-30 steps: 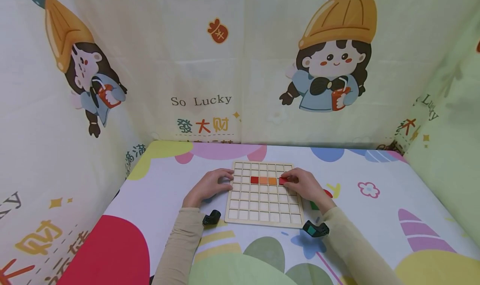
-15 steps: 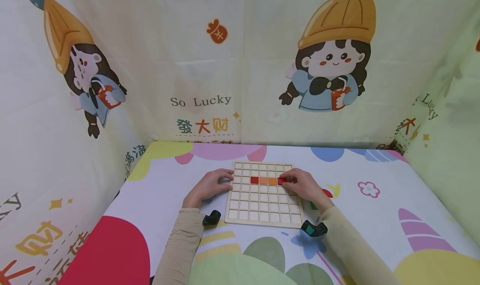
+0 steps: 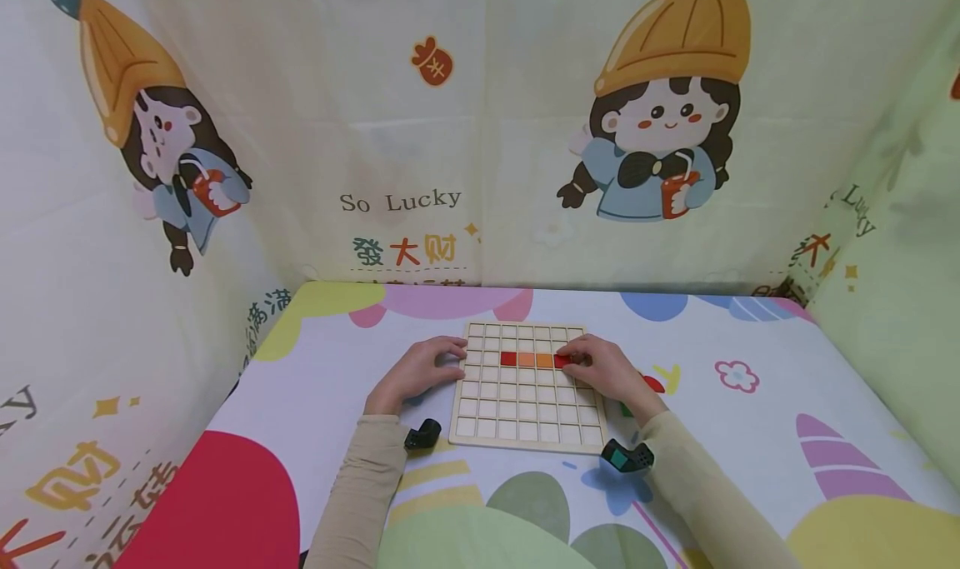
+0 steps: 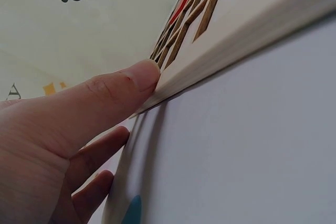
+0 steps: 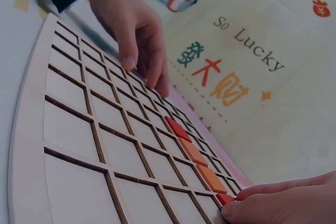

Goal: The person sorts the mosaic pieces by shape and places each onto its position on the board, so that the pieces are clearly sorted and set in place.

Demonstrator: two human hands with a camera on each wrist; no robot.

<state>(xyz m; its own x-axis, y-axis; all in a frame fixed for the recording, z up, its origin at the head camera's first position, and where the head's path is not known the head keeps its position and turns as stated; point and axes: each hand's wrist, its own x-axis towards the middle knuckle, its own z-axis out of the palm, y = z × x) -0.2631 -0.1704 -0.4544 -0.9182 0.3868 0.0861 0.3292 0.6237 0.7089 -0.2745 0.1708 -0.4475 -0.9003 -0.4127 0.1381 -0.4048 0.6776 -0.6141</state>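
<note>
A square wooden grid board lies on the table. In one of its rows sit a red tile, a light orange tile and an orange tile, side by side. My right hand pinches another red tile at the cell right of the orange one, its fingertips partly covering it. At the board's left edge rests my left hand, thumb tip against the wooden rim and the other fingers loosely extended along that side.
The table wears a white cloth printed with colourful shapes. Behind it hangs a cream curtain with cartoon figures and lettering. A dark device is strapped at each wrist.
The right hand has shifted the held red tile slightly left, against the orange tile, and the tile now sits lower in the cell. The left hand has stayed at the board's edge.
</note>
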